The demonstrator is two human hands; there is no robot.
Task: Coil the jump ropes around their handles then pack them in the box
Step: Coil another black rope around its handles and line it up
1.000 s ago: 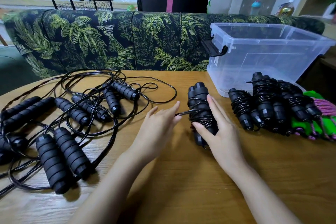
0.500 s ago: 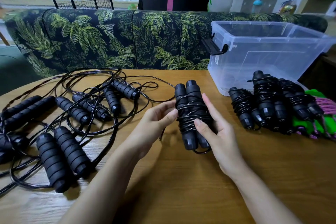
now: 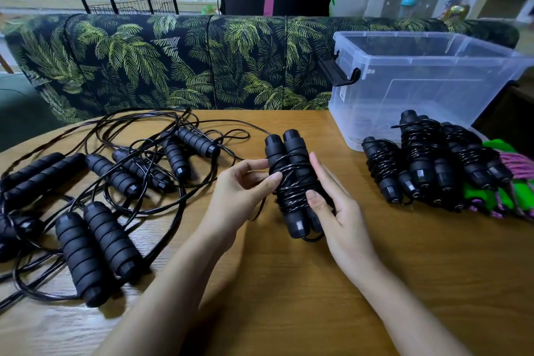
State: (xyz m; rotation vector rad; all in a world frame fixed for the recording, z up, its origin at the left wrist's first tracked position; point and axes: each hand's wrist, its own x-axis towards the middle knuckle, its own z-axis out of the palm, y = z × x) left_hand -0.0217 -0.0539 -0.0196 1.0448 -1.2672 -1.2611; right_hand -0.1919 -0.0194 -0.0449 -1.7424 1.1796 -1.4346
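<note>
Jump rope coil (image 3: 291,170) seems nearly wound: right hand (image 3: 344,220) grips it, left hand (image 3: 239,193) pinches cord (image 3: 289,191). End probably needs tucking next.

Matt ribbed foam handles (image 3: 289,182) — glossy cord; grained wood table (image 3: 289,283).

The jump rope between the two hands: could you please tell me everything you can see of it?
The jump rope is black: two handles side by side with smooth, hard-looking end caps, bound round the middle by many turns of thin glossy cord. A loop of cord sticks out under the lower caps. It stands nearly upright, tops tilted left, over the wooden table. The left hand pinches the windings with thumb and forefinger; the right hand grips it from the right, thumb across the front.
</note>
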